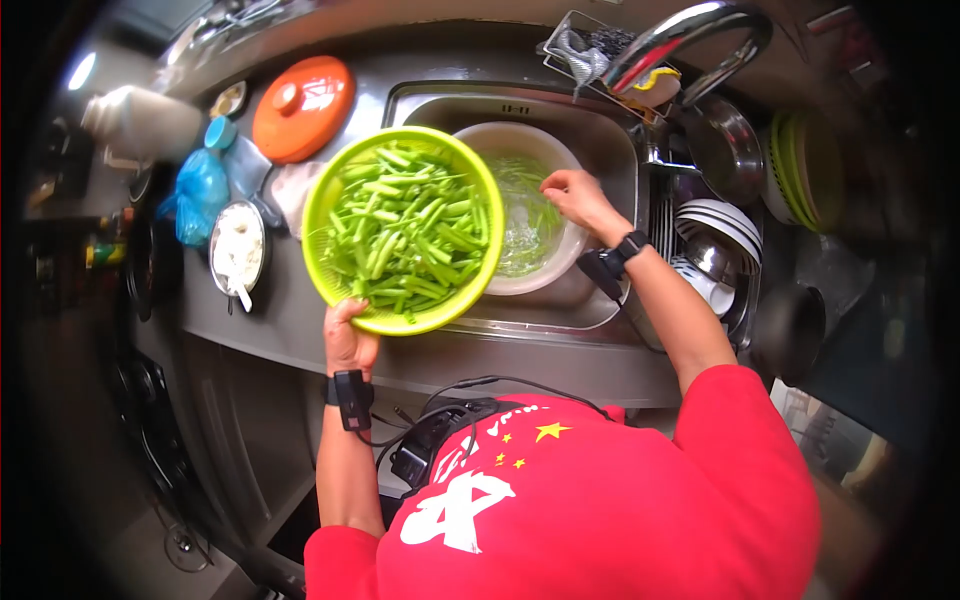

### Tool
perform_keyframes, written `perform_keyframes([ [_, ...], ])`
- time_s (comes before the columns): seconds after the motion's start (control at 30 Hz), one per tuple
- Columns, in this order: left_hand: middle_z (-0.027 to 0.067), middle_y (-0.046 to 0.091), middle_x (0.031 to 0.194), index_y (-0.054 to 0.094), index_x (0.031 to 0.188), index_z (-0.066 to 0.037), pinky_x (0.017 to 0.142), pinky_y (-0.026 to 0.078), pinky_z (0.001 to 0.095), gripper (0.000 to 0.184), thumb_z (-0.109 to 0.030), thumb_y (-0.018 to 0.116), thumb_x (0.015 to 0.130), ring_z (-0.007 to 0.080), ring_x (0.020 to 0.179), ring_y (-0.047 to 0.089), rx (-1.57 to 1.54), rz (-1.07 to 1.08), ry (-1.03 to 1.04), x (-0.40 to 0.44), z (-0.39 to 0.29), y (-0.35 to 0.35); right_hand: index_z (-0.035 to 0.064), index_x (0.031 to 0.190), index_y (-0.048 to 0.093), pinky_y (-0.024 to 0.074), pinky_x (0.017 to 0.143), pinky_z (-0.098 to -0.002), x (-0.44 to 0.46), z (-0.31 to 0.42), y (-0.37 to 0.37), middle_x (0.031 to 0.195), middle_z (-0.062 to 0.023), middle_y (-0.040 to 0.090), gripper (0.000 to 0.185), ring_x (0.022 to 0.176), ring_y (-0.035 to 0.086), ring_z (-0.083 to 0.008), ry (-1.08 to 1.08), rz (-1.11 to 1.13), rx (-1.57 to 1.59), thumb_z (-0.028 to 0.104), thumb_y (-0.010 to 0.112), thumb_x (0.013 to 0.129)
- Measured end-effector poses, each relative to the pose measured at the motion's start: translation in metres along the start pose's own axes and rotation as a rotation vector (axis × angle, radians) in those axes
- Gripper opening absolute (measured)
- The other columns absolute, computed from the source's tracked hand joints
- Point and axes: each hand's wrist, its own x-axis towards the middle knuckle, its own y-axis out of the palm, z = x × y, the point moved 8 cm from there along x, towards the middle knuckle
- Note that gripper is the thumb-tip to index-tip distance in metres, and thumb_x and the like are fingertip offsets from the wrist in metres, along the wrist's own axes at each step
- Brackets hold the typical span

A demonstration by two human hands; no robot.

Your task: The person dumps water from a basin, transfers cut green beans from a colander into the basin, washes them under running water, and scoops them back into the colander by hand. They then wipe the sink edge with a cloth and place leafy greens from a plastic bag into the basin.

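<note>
My left hand (350,338) grips the near rim of a lime-green colander (425,323), thumb over the edge. Cut green vegetable stalks (410,225) fill it, and it is held up beside a whitish basin (520,284), covering part of the basin's left side. That basin stands in the steel sink (610,150) and contains rippling water (522,240) with some green pieces in it. Over the basin's right side is my right hand (580,198), its fingers curled together. Whatever those fingers may pinch is too small to make out.
An orange lid (305,110), a blue plastic bag (202,195) and a bowl of white food (238,245) with a spoon occupy the left counter. The faucet (690,45) arches behind the sink. Bowls (722,232) fill a dish rack at right.
</note>
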Motion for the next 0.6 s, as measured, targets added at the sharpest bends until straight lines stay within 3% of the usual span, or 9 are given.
perform_keyframes([
  [0.13,0.0145,0.056,0.123,0.045,0.13,0.001,0.101,0.042,0.0452,0.059,0.005,0.05,0.071,0.0315,0.112,0.055,0.039,-0.024,0.002,-0.001,-0.007,-0.009,0.0038,0.094,0.069,0.0501,0.079,-0.0424,0.016,-0.015,0.043,0.094,-0.0208,0.066,0.019,0.09,0.064,-0.0342,-0.158,0.047,-0.25,0.011,0.061,0.077],
  [0.23,0.0145,0.055,0.125,0.044,0.131,0.001,0.102,0.041,0.047,0.059,0.005,0.05,0.072,0.0321,0.113,0.054,0.016,-0.055,-0.023,-0.002,-0.006,-0.013,0.0085,0.096,0.069,0.0487,0.083,-0.0462,0.003,0.015,0.103,0.098,-0.0143,0.062,0.022,0.098,0.059,-0.0369,-0.472,0.177,-0.472,0.013,0.066,0.075],
  [0.27,0.0145,0.054,0.126,0.044,0.132,0.001,0.102,0.041,0.0471,0.06,0.004,0.05,0.072,0.0323,0.115,0.053,0.018,-0.058,-0.031,-0.003,-0.005,-0.01,0.0107,0.097,0.07,0.0447,0.089,-0.053,-0.005,0.027,0.128,0.105,-0.0109,0.057,0.024,0.11,0.051,-0.0346,-0.616,0.24,-0.618,0.013,0.067,0.074],
  [0.3,0.0145,0.054,0.126,0.044,0.132,0.001,0.102,0.041,0.0471,0.06,0.004,0.05,0.072,0.0323,0.115,0.053,0.013,-0.056,-0.035,-0.004,-0.005,-0.009,0.0124,0.107,0.068,0.038,0.094,-0.0614,-0.009,0.033,0.147,0.121,-0.0121,0.053,0.029,0.123,0.042,-0.0325,-0.693,0.29,-0.691,0.017,0.063,0.078],
  [0.4,0.0147,0.054,0.127,0.044,0.132,0.0,0.102,0.041,0.0465,0.06,0.004,0.051,0.072,0.0323,0.114,0.053,0.01,-0.07,-0.029,-0.006,-0.004,-0.009,0.0155,0.125,0.058,0.0337,0.098,-0.0656,0.003,0.044,0.189,0.135,-0.0136,0.047,0.041,0.13,0.036,-0.0325,-1.021,0.119,-0.754,0.023,0.055,0.085],
  [0.43,0.0146,0.054,0.127,0.044,0.132,0.0,0.102,0.041,0.0463,0.06,0.004,0.051,0.072,0.0321,0.114,0.053,0.015,-0.071,-0.023,-0.007,-0.005,-0.008,0.0164,0.131,0.053,0.0317,0.099,-0.0669,0.011,0.051,0.187,0.14,-0.0132,0.043,0.045,0.133,0.034,-0.0322,-1.008,0.158,-0.523,0.025,0.052,0.087],
  [0.53,0.0143,0.054,0.127,0.044,0.132,0.0,0.101,0.042,0.0458,0.06,0.004,0.05,0.072,0.0317,0.114,0.053,0.021,-0.083,-0.01,-0.009,-0.008,-0.006,0.0176,0.134,0.05,0.0252,0.101,-0.0703,0.037,0.053,0.206,0.14,-0.0093,0.045,0.048,0.133,0.035,-0.031,-0.966,0.202,-0.842,0.027,0.051,0.087],
  [0.6,0.0141,0.054,0.127,0.044,0.132,0.0,0.101,0.042,0.0455,0.06,0.004,0.05,0.072,0.0315,0.114,0.054,0.02,-0.09,-0.004,-0.011,-0.009,-0.005,0.0182,0.125,0.058,0.0245,0.1,-0.0695,0.066,0.036,0.208,0.131,-0.0074,0.051,0.041,0.128,0.039,-0.0298,-0.877,0.202,-1.02,0.03,0.054,0.086],
])
